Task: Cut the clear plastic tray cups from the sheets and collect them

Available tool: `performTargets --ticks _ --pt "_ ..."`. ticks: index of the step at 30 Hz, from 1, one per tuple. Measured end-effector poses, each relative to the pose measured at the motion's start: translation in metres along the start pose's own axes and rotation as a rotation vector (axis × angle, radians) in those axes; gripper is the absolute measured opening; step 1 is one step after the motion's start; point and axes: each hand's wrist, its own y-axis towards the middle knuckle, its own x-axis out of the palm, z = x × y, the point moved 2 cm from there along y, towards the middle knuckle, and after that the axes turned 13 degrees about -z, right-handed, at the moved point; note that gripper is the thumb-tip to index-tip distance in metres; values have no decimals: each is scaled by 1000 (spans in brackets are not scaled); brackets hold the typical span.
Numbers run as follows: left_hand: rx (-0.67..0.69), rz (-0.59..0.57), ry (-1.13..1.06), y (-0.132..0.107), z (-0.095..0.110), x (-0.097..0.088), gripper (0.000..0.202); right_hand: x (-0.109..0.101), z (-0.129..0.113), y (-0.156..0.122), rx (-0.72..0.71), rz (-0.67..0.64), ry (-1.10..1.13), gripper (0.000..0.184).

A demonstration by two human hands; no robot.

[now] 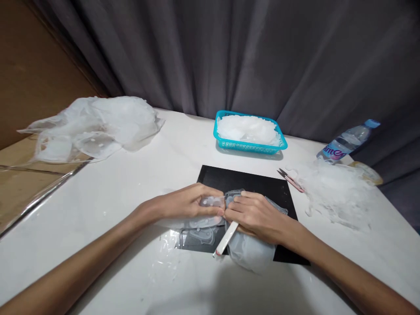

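Note:
Above a black mat (pixel 247 177), my two hands nearly meet over translucent, soft-looking plastic pieces. My left hand (pixel 193 201) pinches the edge of a clear piece marked with white dots (pixel 211 201). Closed on the adjoining clear sheet is my right hand (pixel 256 212), its fingertips close to my left thumb. A flat white strip (pixel 225 239) with a reddish end sticks out from under the right hand; its other end is hidden. Below that hand, a cloudy white translucent piece (pixel 251 251) spreads over the mat's front edge. Another clear moulded piece (pixel 200 236) lies beneath my left hand.
A turquoise basket (pixel 251 148) of white translucent pieces stands at the back. Pink-handled snips (pixel 292 180) lie beside a heap of clear scraps (pixel 337 192) on the right. Behind the heap is a water bottle (pixel 344 142). A pile of filmy sheets (pixel 105 122) sits back left.

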Motion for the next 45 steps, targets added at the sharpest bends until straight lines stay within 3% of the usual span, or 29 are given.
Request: performTargets --ticks 6,11,15,19,22,28,33,38,45 --pt "3 -19 -75 4 2 5 20 0 -8 4 -106 145 -268 27" --pt "-57 92 132 3 -2 1 21 -9 -25 2 -185 212 -263 31" --pt "-61 87 54 -5 -5 -10 15 -15 -13 -3 -84 169 -180 28" --pt "-74 47 -13 -8 0 -9 27 -15 7 -8 95 35 65 16" --pt "-108 43 97 -5 4 -4 31 -16 10 -7 134 -70 165 12" --pt "-141 136 404 1 9 11 25 -13 6 -7 156 -157 310 12" --pt "-129 149 438 3 2 18 25 -5 0 -10 245 -190 409 14" --pt "-114 139 421 4 2 15 26 -5 -5 -10 248 -207 367 8" --pt "-160 138 452 8 8 16 20 -5 -2 2 151 -229 72 15"
